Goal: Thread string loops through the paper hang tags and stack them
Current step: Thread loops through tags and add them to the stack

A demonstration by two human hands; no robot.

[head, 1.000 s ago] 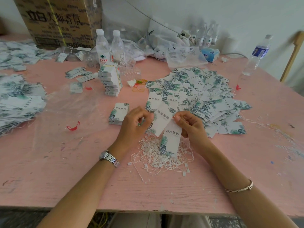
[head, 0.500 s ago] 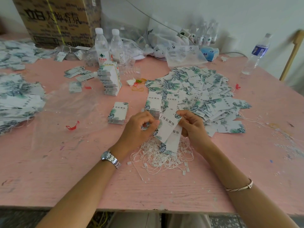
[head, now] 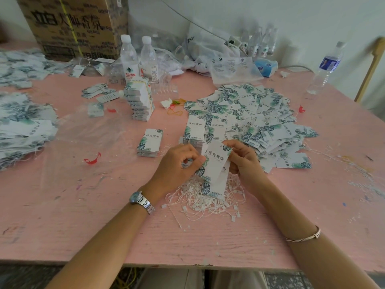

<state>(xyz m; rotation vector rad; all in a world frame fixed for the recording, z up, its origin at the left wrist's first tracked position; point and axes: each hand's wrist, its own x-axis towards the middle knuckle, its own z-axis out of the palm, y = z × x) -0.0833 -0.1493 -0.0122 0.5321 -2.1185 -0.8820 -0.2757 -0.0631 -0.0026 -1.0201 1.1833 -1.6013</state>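
My right hand (head: 243, 161) pinches the top edge of a white hang tag (head: 215, 163) with green leaf print, held over a tangle of white string loops (head: 208, 199). A second tag lies under it. My left hand (head: 179, 163) has its fingers curled at the tag's left edge, pinching something small that I cannot make out. A short stack of tags (head: 150, 142) sits left of my hands. A big loose heap of tags (head: 250, 119) spreads behind my right hand.
A tall banded tag stack (head: 139, 101) and two water bottles (head: 137, 59) stand behind. More tags (head: 23, 126) lie at the far left on clear plastic. A cardboard box (head: 75, 26) sits at the back left, another bottle (head: 327, 67) at the right.
Both hands lifted the tag and drew it closer together; the tag now stands more upright between them. My left fingers moved onto its left edge.
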